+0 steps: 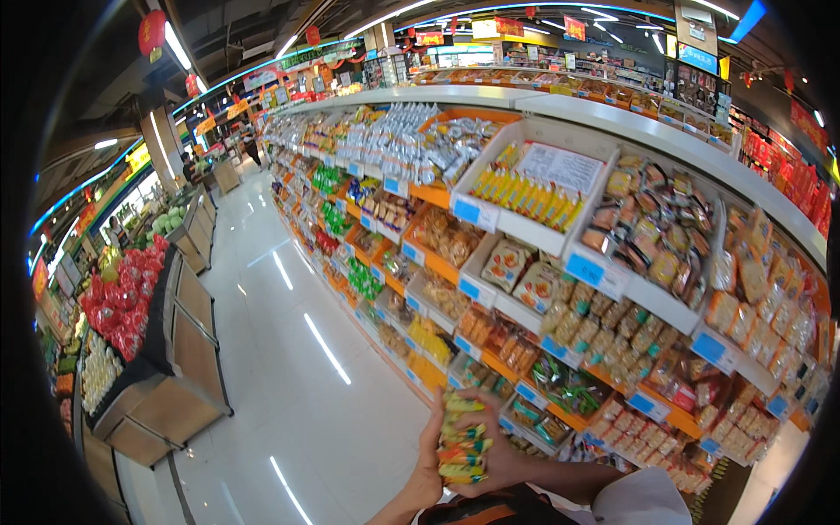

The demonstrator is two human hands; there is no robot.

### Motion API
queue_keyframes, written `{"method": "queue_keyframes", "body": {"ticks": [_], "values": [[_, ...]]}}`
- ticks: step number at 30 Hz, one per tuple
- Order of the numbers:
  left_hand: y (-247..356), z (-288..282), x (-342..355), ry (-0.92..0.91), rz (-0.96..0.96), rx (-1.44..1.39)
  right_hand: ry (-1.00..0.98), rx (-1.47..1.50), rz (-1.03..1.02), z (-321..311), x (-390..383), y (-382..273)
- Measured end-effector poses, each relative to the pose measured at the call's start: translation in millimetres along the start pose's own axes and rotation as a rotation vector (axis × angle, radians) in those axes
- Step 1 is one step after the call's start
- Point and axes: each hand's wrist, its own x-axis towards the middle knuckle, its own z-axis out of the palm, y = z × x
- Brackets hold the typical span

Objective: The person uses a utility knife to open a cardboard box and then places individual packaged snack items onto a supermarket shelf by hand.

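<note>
Between my two hands, low in the view, is a stack of small yellow-wrapped snack packets (464, 442) with green and orange marks. My left hand (429, 446) is closed along the left side of the stack. From the right, my right hand (503, 455) wraps the other side, its forearm reaching in across my body. Nearest to the hands are the lower bins of the snack shelf, just beyond and to the right. Higher up, a white tray (534, 229) holds a row of slim yellow-wrapped packets and a printed sheet.
Tiered bins of wrapped snacks (420, 227) run along the right side into the distance. A shiny white floor aisle (289, 367) lies to the left. Beyond it stands a wooden produce stand (188, 324) with red bags (127, 297) on top. A person (252, 149) is far down the aisle.
</note>
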Motion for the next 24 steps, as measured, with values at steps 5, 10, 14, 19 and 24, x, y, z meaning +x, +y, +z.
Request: {"method": "queue_keyframes", "body": {"ticks": [5, 10, 14, 19, 24], "values": [[19, -42, 120, -0.317, 0.226, 0.143, 0.159, 0.036, -0.008, -62, 86, 0], [26, -71, 223, -0.532, 0.294, 0.602, 0.319, -0.049, -0.073, -113, 146, -20], [9, -60, 314, -0.638, 0.557, 0.816, 0.514, -0.244, 0.014, -146, 178, -46], [-19, -64, 394, -0.649, 0.744, 1.036, 0.721, -0.587, 0.377, -178, 279, -40], [-42, -57, 421, -0.771, 0.813, 1.04, 0.738, -1.225, 1.022, -219, 350, 12]]}}
